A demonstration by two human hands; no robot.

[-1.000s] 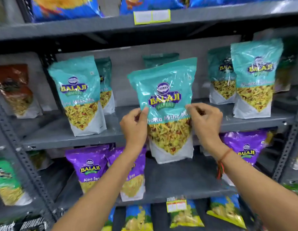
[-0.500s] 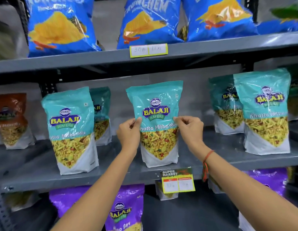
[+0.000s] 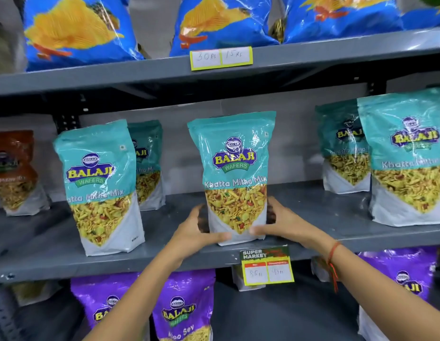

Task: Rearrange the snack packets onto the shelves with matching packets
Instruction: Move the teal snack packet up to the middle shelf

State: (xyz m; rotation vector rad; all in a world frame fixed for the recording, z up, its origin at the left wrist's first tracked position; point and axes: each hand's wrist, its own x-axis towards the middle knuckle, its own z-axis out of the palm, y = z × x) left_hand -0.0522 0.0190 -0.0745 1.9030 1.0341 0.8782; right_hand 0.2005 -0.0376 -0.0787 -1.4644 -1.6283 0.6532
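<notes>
A teal Khatta Mitha Mix packet [image 3: 233, 168] stands upright on the grey middle shelf [image 3: 165, 252], near its front edge. My left hand [image 3: 197, 232] cups its lower left side and my right hand [image 3: 280, 225] its lower right side, thumbs across the white bottom. Matching teal packets stand on the same shelf: one at the left [image 3: 98, 185] with another behind it [image 3: 147, 163], and two at the right [image 3: 405, 156], [image 3: 342, 146].
Blue chip bags [image 3: 79, 30] fill the shelf above. Purple Aloo Sev packets [image 3: 182, 313] stand on the shelf below. A red-brown packet [image 3: 15, 173] sits at the far left of the middle shelf. Price tags [image 3: 267, 267] hang from the shelf edges.
The teal packet went up from in front of the lower shelf onto the middle shelf. Both hands slid from its middle down to its base.
</notes>
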